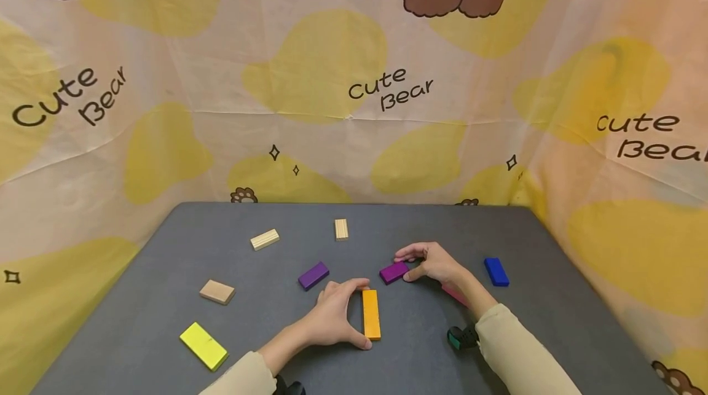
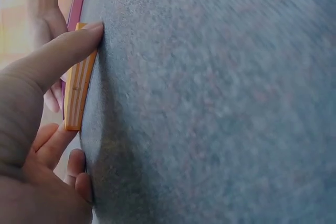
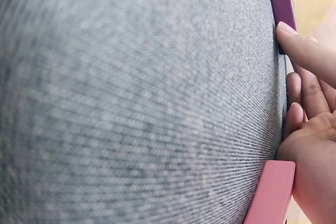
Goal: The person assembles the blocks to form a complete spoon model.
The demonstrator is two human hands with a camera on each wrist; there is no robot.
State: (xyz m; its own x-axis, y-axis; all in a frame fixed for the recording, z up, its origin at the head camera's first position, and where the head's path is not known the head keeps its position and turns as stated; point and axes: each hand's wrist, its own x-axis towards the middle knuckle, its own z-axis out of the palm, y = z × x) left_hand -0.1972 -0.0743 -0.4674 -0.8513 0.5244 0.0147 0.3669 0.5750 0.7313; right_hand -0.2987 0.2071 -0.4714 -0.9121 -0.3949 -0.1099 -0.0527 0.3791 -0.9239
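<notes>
An orange block [image 1: 371, 315] lies lengthwise on the table, held end to end by my left hand [image 1: 334, 318]. The thumb is at its near end and a fingertip at its far end; striped grooves show along its side [image 2: 79, 87] in the left wrist view. Just beyond it to the right, my right hand [image 1: 439, 263] pinches the right end of a magenta block [image 1: 393, 272], thumb on the near side and fingers behind. A pink block [image 3: 270, 192] lies under the right wrist, mostly hidden in the head view. A purple block [image 1: 313, 276] sits beyond the left hand.
Two pale grooved wooden blocks, one left [image 1: 265, 239] and one central [image 1: 341, 230], lie toward the back. On the left are a plain wooden block [image 1: 217, 292] and a yellow block [image 1: 203, 346]. A blue block [image 1: 496, 272] is at right. Patterned cloth [image 1: 332, 149] hangs around the grey table [image 1: 409, 370].
</notes>
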